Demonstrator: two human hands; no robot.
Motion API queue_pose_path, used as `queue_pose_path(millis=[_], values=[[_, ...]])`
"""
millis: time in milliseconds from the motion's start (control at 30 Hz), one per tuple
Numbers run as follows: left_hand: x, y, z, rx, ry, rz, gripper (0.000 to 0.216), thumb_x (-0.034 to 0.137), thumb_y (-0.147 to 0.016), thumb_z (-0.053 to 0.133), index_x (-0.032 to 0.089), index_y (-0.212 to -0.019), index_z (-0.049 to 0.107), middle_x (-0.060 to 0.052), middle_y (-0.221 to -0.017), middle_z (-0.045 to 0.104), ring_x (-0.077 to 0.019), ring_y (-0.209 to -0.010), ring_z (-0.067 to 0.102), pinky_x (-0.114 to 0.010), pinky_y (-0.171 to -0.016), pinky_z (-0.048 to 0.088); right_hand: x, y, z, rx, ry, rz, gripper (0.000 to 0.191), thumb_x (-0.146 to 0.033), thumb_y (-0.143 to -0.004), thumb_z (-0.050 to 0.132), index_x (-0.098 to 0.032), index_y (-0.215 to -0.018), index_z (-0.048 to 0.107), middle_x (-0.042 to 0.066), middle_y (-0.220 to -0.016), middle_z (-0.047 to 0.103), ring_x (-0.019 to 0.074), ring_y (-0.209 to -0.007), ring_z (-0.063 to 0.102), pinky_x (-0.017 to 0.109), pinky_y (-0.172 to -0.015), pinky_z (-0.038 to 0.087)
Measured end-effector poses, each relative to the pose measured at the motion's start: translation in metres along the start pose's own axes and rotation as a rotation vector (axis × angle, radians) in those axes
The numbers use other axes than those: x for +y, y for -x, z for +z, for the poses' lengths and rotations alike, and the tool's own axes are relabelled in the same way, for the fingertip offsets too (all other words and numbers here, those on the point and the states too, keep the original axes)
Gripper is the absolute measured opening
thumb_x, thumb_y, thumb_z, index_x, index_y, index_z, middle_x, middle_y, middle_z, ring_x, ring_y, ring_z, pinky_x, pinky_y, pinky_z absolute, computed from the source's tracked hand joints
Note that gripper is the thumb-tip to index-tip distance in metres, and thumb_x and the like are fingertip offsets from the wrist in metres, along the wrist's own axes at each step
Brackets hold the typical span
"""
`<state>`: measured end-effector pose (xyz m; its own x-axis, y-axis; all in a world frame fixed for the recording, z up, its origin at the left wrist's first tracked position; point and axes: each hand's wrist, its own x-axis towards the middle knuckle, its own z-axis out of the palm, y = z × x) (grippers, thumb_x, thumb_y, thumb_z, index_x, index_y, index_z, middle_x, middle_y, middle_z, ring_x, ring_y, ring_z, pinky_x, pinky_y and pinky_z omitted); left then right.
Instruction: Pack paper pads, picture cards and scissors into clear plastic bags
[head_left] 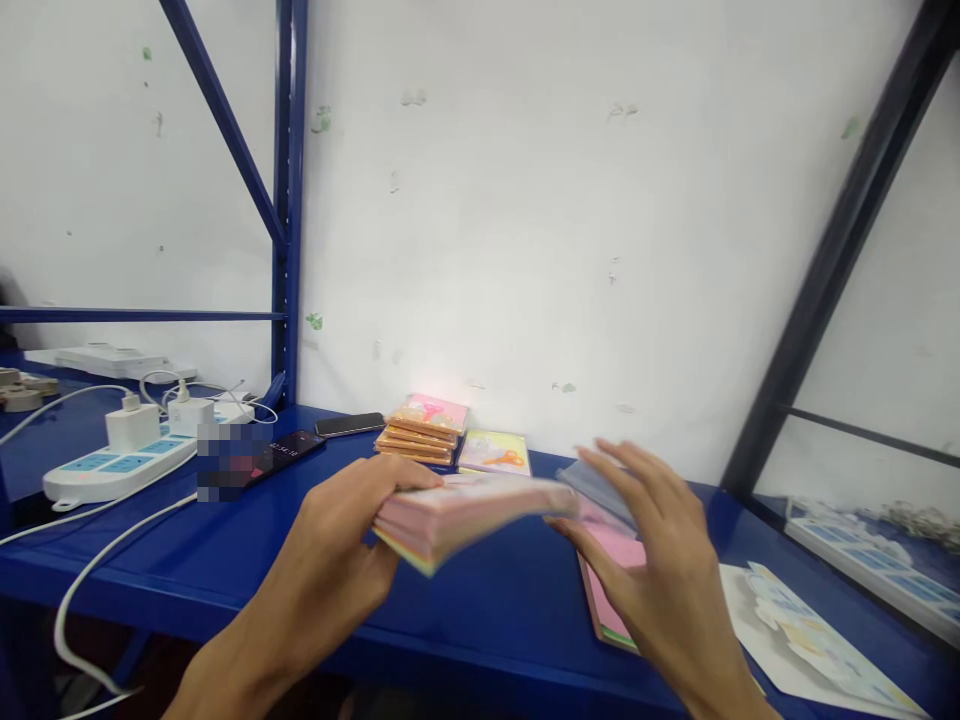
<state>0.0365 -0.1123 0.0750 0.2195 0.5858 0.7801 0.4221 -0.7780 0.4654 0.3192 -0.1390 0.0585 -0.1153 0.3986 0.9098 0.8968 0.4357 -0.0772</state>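
Left hand: the left hand [346, 535] comes up from the lower edge, forearm slanting inward, wrist fairly straight, back of the hand facing up and outward.
Left fingers: closed around the near left end of a paper stack [469, 512], thumb side uppermost, the other fingers curled beneath.
Held stack: raised above the table [217, 562] between the two hands, mostly pink with yellow and green layers at its underside; blurred, its right end drooping toward the right hand.
Right hand: the right hand [664, 545] rises from the lower right, tilted inward, palm turned toward the held stack.
Right fingers: spread wide in an open C, thumb low, the others raised and blurred; whether the thumb touches the stack's end, I cannot tell.
Under the right hand: a pink paper pad [621, 548] on the table, partly hidden, with a bluish-grey piece [596, 492] over its far end, too blurred to identify.
Far right: white printed sheets [817, 640], beside the right wrist.
Toward the wall: a pile of wrapped packets [420, 432], with a yellow packet [493, 452] just beside it on the right.
Left side: two phones [349, 425] and a white power strip [139, 468] with chargers plugged in.
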Motion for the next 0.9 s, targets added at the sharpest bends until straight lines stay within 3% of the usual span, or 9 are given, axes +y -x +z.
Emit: queue_pose_path(millis=[100, 167, 267, 333, 433, 500, 567, 700, 900], values=[[0.001, 0.005, -0.001, -0.03, -0.06, 0.233, 0.02, 0.017, -0.087, 0.067, 0.032, -0.097, 0.074, -0.002, -0.098, 0.079, -0.0274, -0.093, 0.071, -0.036, -0.085, 0.051, -0.013, 0.004, -0.001, -0.24, -0.182, -0.048, 0.033, -0.026, -0.094, 0.065, -0.034, -0.127, 0.068, 0.002, -0.116, 0.076, 0.0294, -0.111, 0.068, 0.048, -0.102, 0.048], [0.004, 0.006, 0.004, 0.097, -0.132, 0.301, 0.028, 0.015, -0.086, 0.068, 0.036, -0.104, 0.072, -0.002, -0.109, 0.077, -0.029, -0.106, 0.066, -0.041, -0.096, 0.048, -0.023, 0.006, 0.003, -0.352, -0.301, 0.008, 0.031, -0.024, -0.095, 0.061, -0.033, -0.123, 0.071, 0.003, -0.111, 0.078, 0.0279, -0.101, 0.071, 0.044, -0.09, 0.055], [0.009, 0.006, 0.016, 0.437, -0.226, 0.217, 0.057, 0.016, -0.08, 0.079, 0.04, -0.128, 0.061, -0.003, -0.143, 0.056, -0.0323, -0.134, 0.05, -0.046, -0.112, 0.039, -0.034, 0.008, 0.014, -0.349, -0.44, 0.222, 0.022, -0.034, -0.096, 0.061, -0.029, -0.106, 0.079, 0.005, -0.097, 0.079, 0.0304, -0.092, 0.072, 0.044, -0.084, 0.056], [0.009, 0.004, 0.023, 0.533, -0.155, 0.039, 0.08, 0.023, -0.078, 0.083, 0.039, -0.146, 0.043, -0.006, -0.157, 0.039, -0.0338, -0.144, 0.038, -0.047, -0.115, 0.038, -0.039, 0.008, 0.021, -0.338, -0.583, 0.421, 0.024, -0.045, -0.094, 0.064, -0.027, -0.097, 0.08, 0.006, -0.091, 0.079, 0.0321, -0.091, 0.072, 0.045, -0.084, 0.057], [0.006, -0.001, 0.024, 0.282, 0.25, -0.288, 0.088, 0.039, -0.083, 0.079, 0.031, -0.155, 0.028, -0.013, -0.153, 0.047, -0.0334, -0.141, 0.046, -0.045, -0.111, 0.046, -0.044, 0.006, 0.027, -0.335, -0.868, 0.618, 0.032, -0.053, -0.09, 0.068, -0.023, -0.093, 0.08, 0.007, -0.095, 0.079, 0.0321, -0.092, 0.073, 0.042, -0.085, 0.057], [0.004, -0.005, 0.021, -0.023, 0.584, -0.455, 0.077, 0.043, -0.087, 0.074, 0.025, -0.153, 0.037, -0.015, -0.145, 0.059, -0.0332, -0.134, 0.056, -0.044, -0.106, 0.05, -0.045, 0.005, 0.028, -0.318, -1.022, 0.665, 0.035, -0.054, -0.088, 0.07, -0.02, -0.089, 0.079, 0.009, -0.1, 0.08, 0.0317, -0.094, 0.073, 0.041, -0.086, 0.057], [0.004, -0.008, 0.019, -0.228, 0.796, -0.515, 0.063, 0.04, -0.089, 0.073, 0.021, -0.144, 0.051, -0.014, -0.139, 0.066, -0.0327, -0.128, 0.062, -0.042, -0.104, 0.053, -0.046, 0.005, 0.029, -0.297, -1.102, 0.711, 0.036, -0.054, -0.086, 0.073, -0.019, -0.091, 0.079, 0.01, -0.105, 0.079, 0.0323, -0.099, 0.072, 0.041, -0.089, 0.057], [0.003, -0.01, 0.022, -0.208, 0.875, -0.514, 0.046, 0.031, -0.087, 0.076, 0.021, -0.131, 0.066, -0.009, -0.136, 0.07, -0.0285, -0.123, 0.067, -0.038, -0.104, 0.053, -0.042, 0.007, 0.034, -0.337, -1.085, 0.822, 0.042, -0.055, -0.082, 0.077, -0.019, -0.104, 0.076, 0.012, -0.114, 0.078, 0.0334, -0.104, 0.071, 0.045, -0.093, 0.057], [-0.009, -0.012, 0.012, -0.127, 0.891, -0.563, 0.058, 0.034, -0.082, 0.081, 0.018, -0.136, 0.063, -0.013, -0.133, 0.072, -0.0318, -0.118, 0.07, -0.044, -0.102, 0.056, -0.045, -0.017, 0.048, -0.444, -1.121, 0.748, 0.05, -0.057, -0.081, 0.077, -0.019, -0.114, 0.074, 0.012, -0.119, 0.077, 0.0339, -0.108, 0.072, 0.045, -0.095, 0.057]])
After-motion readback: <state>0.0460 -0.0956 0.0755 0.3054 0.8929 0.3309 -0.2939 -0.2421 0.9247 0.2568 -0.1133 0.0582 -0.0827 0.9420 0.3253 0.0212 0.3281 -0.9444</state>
